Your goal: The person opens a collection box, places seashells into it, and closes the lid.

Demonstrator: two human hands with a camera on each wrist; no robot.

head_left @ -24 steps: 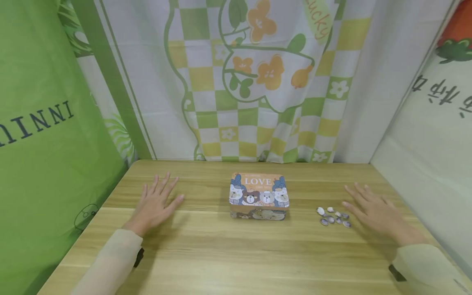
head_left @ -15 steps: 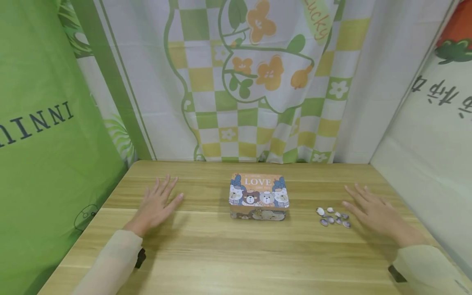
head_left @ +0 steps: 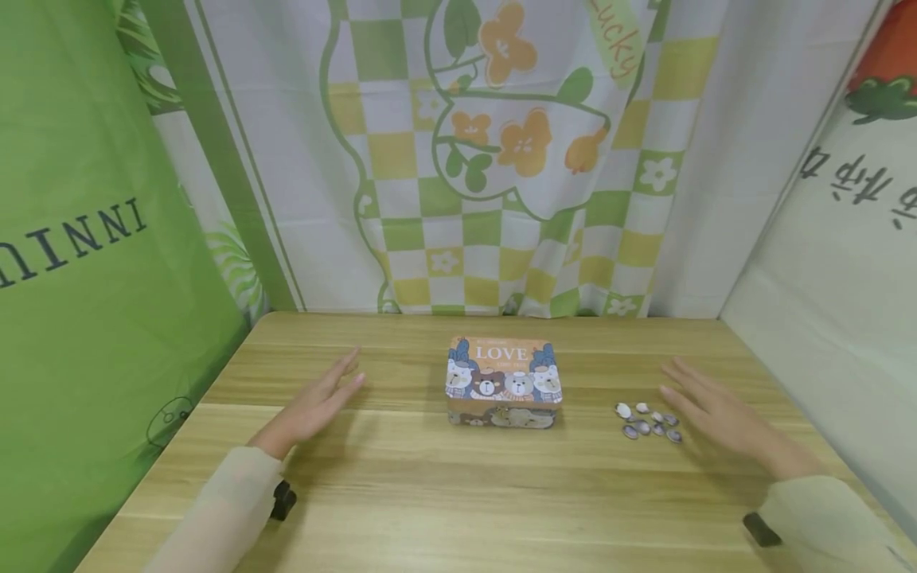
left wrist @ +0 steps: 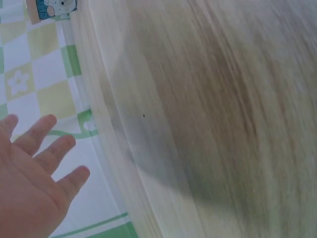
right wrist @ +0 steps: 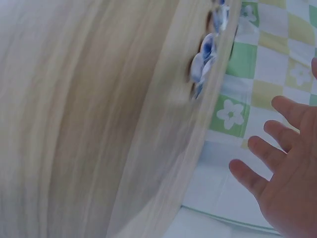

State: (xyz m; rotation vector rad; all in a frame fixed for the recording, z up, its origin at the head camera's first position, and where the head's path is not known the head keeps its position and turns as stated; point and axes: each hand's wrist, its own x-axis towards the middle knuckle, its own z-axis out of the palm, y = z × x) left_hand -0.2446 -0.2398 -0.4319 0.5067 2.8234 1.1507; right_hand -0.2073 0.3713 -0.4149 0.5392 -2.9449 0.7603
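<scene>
My left hand (head_left: 313,407) is over the left side of the table, palm turned inward, fingers extended and nothing in it. In the left wrist view its fingers (left wrist: 49,153) are straight and spread. My right hand (head_left: 731,414), also with nothing in it, is on the right with fingers straight, just beside a small cluster of seashells (head_left: 642,427). Those shells, white and purplish, show too as a row of shells (right wrist: 203,62) in the right wrist view. Between the hands stands a rectangular tin box (head_left: 504,382), lid on, printed with bears and "LOVE".
The wooden table (head_left: 458,493) reaches back to a checked curtain (head_left: 516,239). A green cloth (head_left: 86,334) hangs along the left, and a pale cloth (head_left: 845,302) with lettering hangs on the right.
My left hand has turned from palm down to palm inward and shifted slightly right. The right hand has also rolled a little inward. Tin box and shells have stayed put.
</scene>
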